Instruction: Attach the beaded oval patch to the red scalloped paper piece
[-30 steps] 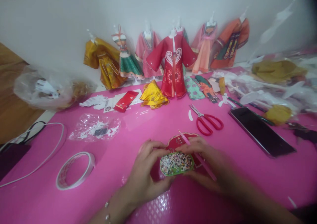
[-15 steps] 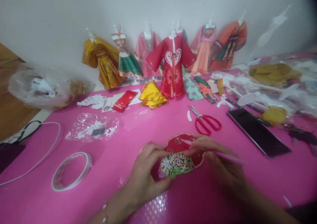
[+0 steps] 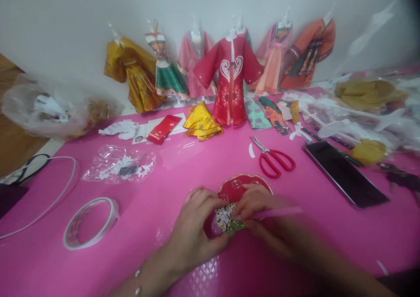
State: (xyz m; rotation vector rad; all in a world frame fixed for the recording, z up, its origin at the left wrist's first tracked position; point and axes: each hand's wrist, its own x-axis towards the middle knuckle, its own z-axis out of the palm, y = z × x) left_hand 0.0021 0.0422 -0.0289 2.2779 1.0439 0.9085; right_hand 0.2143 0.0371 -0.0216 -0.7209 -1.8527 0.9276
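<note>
My left hand grips the left end of a small green tray between thumb and fingers. Many tiny beads in mixed colours fill the tray. My right hand is closed around a slim pink pen-like tool, its fingers over the right part of the tray; the tool's tip is hidden behind them. Just beyond the tray lies a red fabric piece with a beaded, scalloped edge and small bead patterns, partly covered by my right hand.
Red-handled scissors and a phone lie to the right. On the left are a tape roll, a plastic bag of white parts and a cable. Small dressed forms, including a red robe, stand along the wall.
My right hand has moved left and down with the pink tool, from over the red fabric piece to the beads in the tray. My left hand stays on the tray. The view has shifted slightly.
</note>
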